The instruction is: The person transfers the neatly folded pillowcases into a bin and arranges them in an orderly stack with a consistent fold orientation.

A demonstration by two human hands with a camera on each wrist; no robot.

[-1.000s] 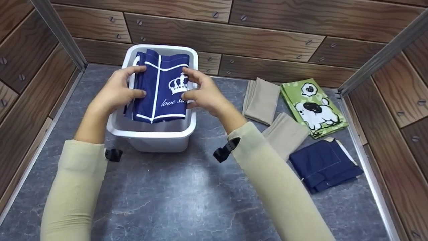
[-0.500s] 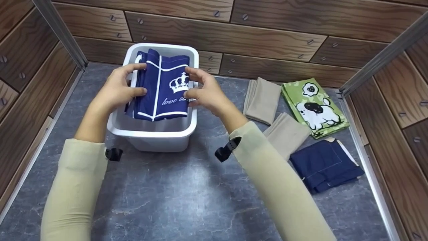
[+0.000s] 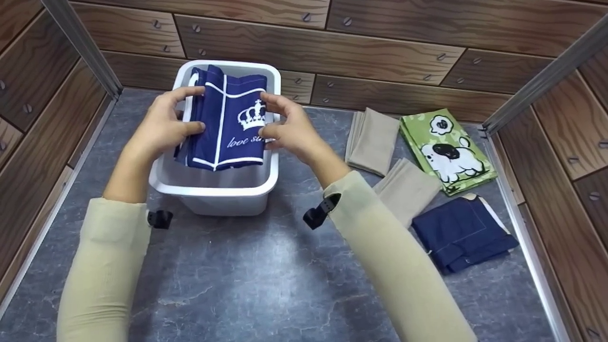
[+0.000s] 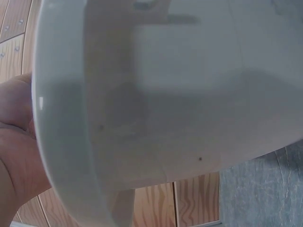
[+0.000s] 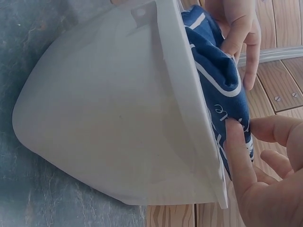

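A folded navy cloth [image 3: 232, 126] with white lines, a white crown and script lettering lies across the mouth of a white plastic bin [image 3: 213, 190]. My left hand [image 3: 166, 118] holds the cloth's left side, thumb and index finger spread apart on it. At the opposite edge, my right hand [image 3: 292, 128] grips the cloth with thumb and fingers. From the right wrist, the cloth bulges above the bin's rim between both hands. The left wrist view is mostly filled by the bin's outer wall [image 4: 189, 104], with part of my left hand [image 4: 16, 137] behind the rim.
To the right on the grey marbled surface [image 3: 247, 285] lie two folded beige cloths [image 3: 373, 140], a green cloth [image 3: 446, 152] printed with a white dog, and another folded navy cloth [image 3: 463, 232]. Wood-patterned walls [image 3: 380, 52] enclose the back and sides.
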